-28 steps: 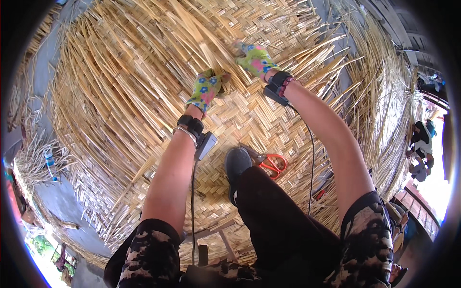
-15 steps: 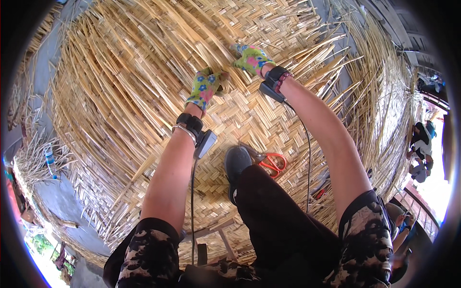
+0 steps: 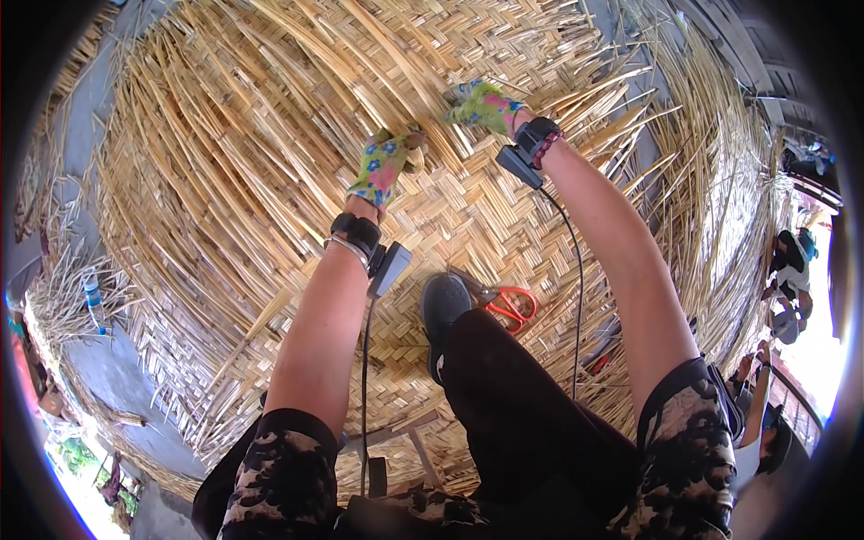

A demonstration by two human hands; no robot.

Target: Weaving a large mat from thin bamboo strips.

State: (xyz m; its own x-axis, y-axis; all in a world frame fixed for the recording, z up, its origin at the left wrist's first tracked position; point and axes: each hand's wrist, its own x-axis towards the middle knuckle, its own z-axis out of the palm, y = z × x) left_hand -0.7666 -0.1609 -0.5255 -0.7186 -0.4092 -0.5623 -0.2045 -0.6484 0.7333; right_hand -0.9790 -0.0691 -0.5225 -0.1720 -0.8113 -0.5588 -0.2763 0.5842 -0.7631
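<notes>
Strips of split cane (image 3: 229, 153) are fanning up and leftward from the gloved fingers (image 3: 412, 142), lying over a herringbone-woven mat (image 3: 490, 211) that is spreading beneath both hands. The flower-gloved left hand (image 3: 382, 166) is resting with its fingers curled in at the strips, while the matching right hand (image 3: 486, 108) is resting just up and to the right, fingers extended toward them, though I cannot tell whether either is gripping one. Below the fingers, orange-handled scissors (image 3: 511, 309) are lying beside a dark shoe (image 3: 445, 306), and well to their left a clear-and-blue plastic bottle (image 3: 94, 297) is sitting among loose straw (image 3: 63, 310), its contents too small to make out.
</notes>
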